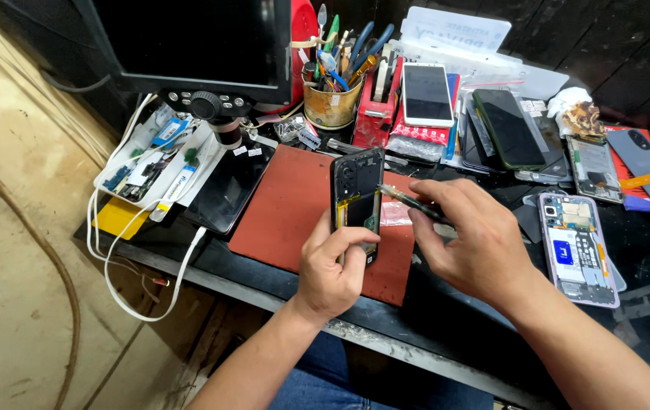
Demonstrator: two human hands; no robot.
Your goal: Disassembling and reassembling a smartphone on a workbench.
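Opened phone (357,199), with its back cover off, is held upright above the red mat (287,209), near the middle of the tabletop (446,319). The left hand (330,262) has its grip closed around the lower part of the phone, fingers on one long edge and the thumb across the other. The right hand (470,239) has its grip closed on a thin tool (408,200), whose tip touches the right edge of the phone near its upper half; I cannot tell if it is a screwdriver or tweezers.

I judge that this phone is light and stiff, but fragile: the boards and cables inside are bare, so it is better to take hold by the side frame only, as the left hand does, and not to press on the inner parts. The smooth frame may be a little slippery.

By count, there is one phone in the hands and one tool. On the right lies one more opened phone (577,247) with a pale purple frame. Behind it I count one white phone (426,93) and one dark phone (508,127), and some more pieces in a pile that I cannot count surely. At the back stand one tin of tools (331,102) and one monitor (196,42). On the left lie one white tray of small parts (156,156) and one white cable (124,228).
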